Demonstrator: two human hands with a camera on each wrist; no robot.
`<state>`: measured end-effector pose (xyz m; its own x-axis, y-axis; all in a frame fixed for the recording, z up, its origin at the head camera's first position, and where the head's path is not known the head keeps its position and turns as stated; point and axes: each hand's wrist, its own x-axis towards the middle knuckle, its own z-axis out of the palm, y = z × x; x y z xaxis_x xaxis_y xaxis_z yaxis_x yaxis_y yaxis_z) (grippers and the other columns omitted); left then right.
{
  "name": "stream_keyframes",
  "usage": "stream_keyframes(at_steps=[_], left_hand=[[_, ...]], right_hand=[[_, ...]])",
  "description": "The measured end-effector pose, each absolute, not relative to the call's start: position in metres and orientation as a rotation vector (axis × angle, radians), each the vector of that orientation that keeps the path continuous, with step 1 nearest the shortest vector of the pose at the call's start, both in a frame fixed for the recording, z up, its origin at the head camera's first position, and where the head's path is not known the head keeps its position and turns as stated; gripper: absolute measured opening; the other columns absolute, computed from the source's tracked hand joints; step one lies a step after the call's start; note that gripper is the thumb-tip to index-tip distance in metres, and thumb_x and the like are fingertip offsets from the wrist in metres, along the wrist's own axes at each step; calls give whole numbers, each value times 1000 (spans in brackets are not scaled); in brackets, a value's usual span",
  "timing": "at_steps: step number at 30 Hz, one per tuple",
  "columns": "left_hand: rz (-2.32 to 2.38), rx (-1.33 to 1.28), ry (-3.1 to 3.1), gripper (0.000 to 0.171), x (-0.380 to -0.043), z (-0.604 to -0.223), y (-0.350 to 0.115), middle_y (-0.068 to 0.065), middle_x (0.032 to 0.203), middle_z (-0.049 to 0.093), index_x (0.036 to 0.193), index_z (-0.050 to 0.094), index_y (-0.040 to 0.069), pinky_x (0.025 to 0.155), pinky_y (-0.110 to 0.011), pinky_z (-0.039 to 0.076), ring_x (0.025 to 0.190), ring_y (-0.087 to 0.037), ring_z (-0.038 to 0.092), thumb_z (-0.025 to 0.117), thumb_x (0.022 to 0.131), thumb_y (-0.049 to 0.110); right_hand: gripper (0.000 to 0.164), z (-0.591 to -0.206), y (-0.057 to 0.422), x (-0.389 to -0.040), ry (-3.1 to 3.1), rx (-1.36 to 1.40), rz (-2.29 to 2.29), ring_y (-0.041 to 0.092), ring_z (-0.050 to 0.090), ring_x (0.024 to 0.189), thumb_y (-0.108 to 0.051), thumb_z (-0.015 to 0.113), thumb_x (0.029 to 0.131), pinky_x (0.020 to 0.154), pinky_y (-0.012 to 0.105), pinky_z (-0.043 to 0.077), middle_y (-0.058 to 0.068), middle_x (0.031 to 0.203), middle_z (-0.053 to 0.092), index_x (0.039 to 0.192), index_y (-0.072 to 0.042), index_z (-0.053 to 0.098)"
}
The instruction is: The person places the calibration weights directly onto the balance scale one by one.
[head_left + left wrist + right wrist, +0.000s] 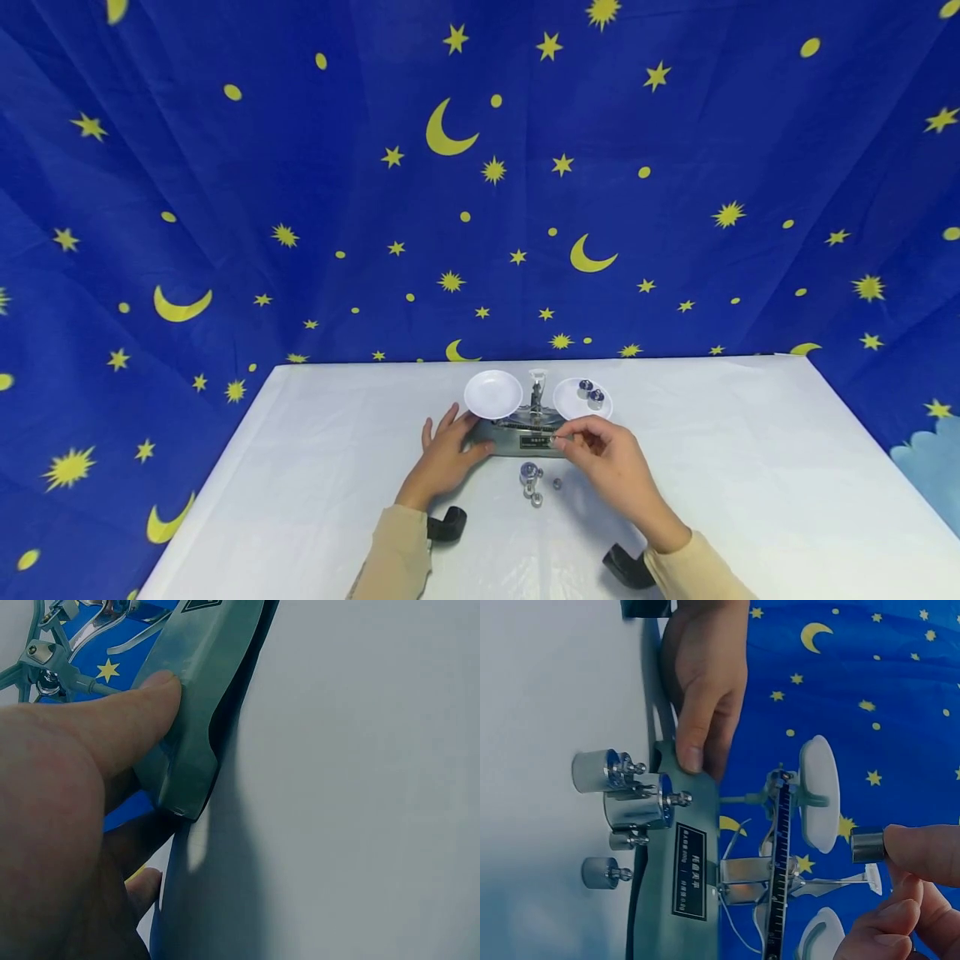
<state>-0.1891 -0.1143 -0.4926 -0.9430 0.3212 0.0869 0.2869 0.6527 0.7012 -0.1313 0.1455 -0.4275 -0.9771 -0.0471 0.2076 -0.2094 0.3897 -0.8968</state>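
The balance stands upright on the white tabletop, in front of the person, with its label facing the person. The left hand grips the left end of the base: the thumb lies on the front face, with other fingers behind. The right hand pinches 1 small weight between thumb and fingers, in front of the base and apart from the pans; its upper end is hidden by the fingers. The right hand blocks the head view of the base's right end. The right pan carries 2 weights, set side by side. The left pan is a plain white dish above the left hand. A cluster of 5 loose weights, 1 of them clearly larger in the head view, stands on the tabletop near the base, between the 2 forearms; whether adjacent weights touch cannot be determined. A black fitting projects inward at each wrist, beside the beige sleeves. Behind the tabletop hangs a blue cloth printed with yellow moons and stars; a pale cloud shape shows at its right edge.
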Motion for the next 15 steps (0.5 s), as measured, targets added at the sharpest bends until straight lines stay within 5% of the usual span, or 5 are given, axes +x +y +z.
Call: stream_keyframes(at_steps=[15], left_hand=[[1174, 512, 2816, 62, -188, -492, -114, -12, 151, 49, 147, 50, 4, 115, -68, -6, 150, -40, 20, 65, 97, 37]], right_hand=[[11, -420, 144, -140, -2436, 200, 1569, 14, 50, 66, -5, 77, 84, 56, 23, 43, -1, 73, 57, 89, -14, 75]])
